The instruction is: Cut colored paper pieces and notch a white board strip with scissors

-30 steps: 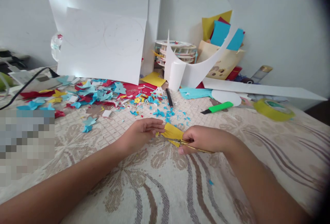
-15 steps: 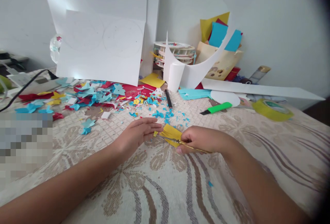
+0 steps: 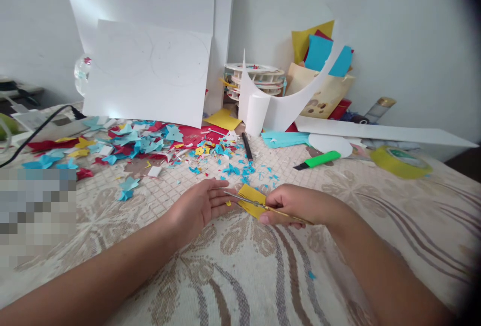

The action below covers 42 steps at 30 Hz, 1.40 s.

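My right hand (image 3: 291,205) is closed around a pair of scissors (image 3: 268,208), whose blades point left toward my other hand. A piece of yellow paper (image 3: 252,196) lies behind the blades, its right edge at my right fingers; it seems to be held there too. My left hand (image 3: 201,203) has its palm turned partly up and its fingers stretched out, with the scissor tips over the fingertips. At those fingertips is a tiny yellow scrap (image 3: 229,203).
Blue, red and yellow paper cutouts (image 3: 139,140) are heaped at the left. Beyond my hands lie a black pen (image 3: 246,146), a green cutter knife (image 3: 317,159) and yellow tape (image 3: 401,161). Upright white sheets (image 3: 150,70) stand at the back. Patterned cloth (image 3: 180,291) covers the table.
My left hand has rolled so that its palm faces more upward. The scissor blades have swung up a little, and the small yellow scrap is slightly lower.
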Motion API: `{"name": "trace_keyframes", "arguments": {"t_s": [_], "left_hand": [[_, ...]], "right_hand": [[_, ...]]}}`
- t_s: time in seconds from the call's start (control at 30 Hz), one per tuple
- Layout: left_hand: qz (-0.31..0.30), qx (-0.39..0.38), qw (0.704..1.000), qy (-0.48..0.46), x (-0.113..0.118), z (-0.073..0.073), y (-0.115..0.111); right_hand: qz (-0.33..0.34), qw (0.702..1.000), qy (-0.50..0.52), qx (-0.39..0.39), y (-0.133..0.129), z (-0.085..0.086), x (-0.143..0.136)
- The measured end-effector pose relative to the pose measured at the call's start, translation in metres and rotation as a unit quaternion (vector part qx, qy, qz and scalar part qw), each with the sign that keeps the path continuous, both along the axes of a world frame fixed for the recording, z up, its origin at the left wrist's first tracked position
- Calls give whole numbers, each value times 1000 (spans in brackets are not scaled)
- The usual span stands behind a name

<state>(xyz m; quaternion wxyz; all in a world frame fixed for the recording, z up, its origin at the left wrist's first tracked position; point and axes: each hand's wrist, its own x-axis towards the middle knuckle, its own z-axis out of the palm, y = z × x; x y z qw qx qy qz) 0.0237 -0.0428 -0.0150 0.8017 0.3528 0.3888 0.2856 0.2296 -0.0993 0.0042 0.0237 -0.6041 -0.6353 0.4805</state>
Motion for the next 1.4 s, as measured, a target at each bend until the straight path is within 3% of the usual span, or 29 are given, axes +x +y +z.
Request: {"name": "trace_keyframes", "arguments": {"t_s": [0.23, 0.47, 0.67, 0.93, 1.17, 1.4], "left_hand": [[0, 5, 1000, -23, 1, 0, 1], [-2, 94, 995, -30, -3, 0, 5], [-4, 105, 994, -38, -6, 1, 11], [-12, 114, 993, -32, -8, 1, 12], [-11, 133, 991, -18, -11, 2, 14], [-29, 156, 987, -35, -11, -1, 14]], "right_hand": [[-7, 1000, -12, 6, 2, -4, 3], [9, 999, 42, -11, -2, -1, 18], [29, 994, 104, -19, -3, 2, 16], [83, 996, 30, -18, 1, -8, 4], [147, 988, -10, 53, -1, -8, 0], [90, 995, 29, -3, -2, -8, -3]]}}
